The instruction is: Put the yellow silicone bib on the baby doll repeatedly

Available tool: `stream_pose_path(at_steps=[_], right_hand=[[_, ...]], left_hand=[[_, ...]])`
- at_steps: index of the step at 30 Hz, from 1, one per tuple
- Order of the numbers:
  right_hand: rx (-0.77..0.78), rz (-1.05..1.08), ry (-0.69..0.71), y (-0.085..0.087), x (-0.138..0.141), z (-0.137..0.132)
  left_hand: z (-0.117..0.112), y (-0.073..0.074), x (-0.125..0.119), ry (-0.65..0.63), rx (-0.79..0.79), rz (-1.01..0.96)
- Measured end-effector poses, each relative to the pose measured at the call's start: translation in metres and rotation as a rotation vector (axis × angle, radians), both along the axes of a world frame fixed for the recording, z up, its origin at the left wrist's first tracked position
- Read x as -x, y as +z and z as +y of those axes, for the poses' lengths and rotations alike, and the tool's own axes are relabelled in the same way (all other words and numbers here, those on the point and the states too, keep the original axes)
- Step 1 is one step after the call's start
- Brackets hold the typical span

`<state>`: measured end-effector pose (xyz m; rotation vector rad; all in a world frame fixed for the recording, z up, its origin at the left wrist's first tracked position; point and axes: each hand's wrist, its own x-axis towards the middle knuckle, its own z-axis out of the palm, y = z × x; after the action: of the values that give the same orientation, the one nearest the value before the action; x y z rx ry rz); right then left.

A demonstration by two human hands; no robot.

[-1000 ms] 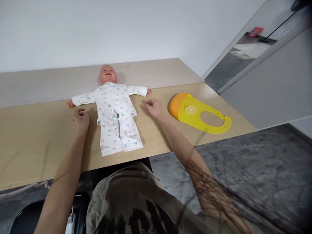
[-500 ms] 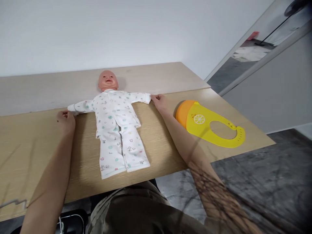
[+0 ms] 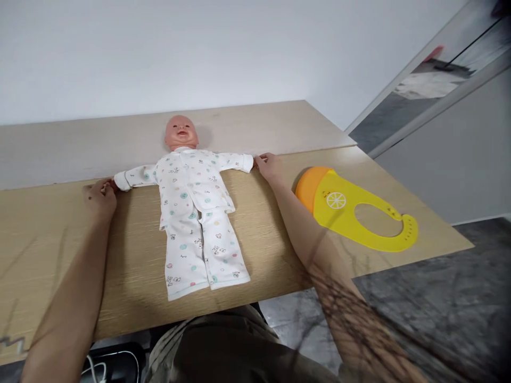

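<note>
A baby doll [image 3: 181, 133] lies on its back with its arms spread wide. It wears a white printed pajama top [image 3: 187, 183] and matching pants [image 3: 205, 258]. At the end of the left-hand sleeve, my left hand [image 3: 101, 199] is closed, its fingertips pinching the doll's hand just beyond the cuff. My right hand [image 3: 269, 166] pinches the doll's other hand at the opposite cuff; my fingers mostly hide it. A yellow bib [image 3: 347, 205] with an orange pocket and a white citrus-slice print lies flat beside my right forearm.
The wooden table [image 3: 275, 239] has a paler raised board [image 3: 247, 125] along its back, against the white wall [image 3: 199, 53]. The doll's head rests on that board. A black seat [image 3: 117, 361] with a white cable is below the front edge. Grey floor shows at right.
My left hand has moved slightly left, out from the sleeve cuff to the doll's hand. My right hand keeps its place at the other cuff. The view has shifted slightly.
</note>
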<state>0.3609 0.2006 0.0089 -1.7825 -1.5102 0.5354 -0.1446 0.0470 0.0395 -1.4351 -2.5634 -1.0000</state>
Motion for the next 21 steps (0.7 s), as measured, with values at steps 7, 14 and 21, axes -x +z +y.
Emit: stream_pose_path(at_steps=[7,14,21], right_hand=[[0.054,0.022,0.034,0.007,0.002,-0.004],[0.048,-0.003,0.035,0.000,-0.003,-0.003],[-0.048,-0.129,0.062,-0.011,-0.005,-0.002]], left_hand=[[0.002,0.001,0.001,-0.060,0.057,0.072],[0.004,-0.003,0.001,-0.032,0.114,0.140],[0.006,-0.010,0.003,-0.027,0.123,0.183]])
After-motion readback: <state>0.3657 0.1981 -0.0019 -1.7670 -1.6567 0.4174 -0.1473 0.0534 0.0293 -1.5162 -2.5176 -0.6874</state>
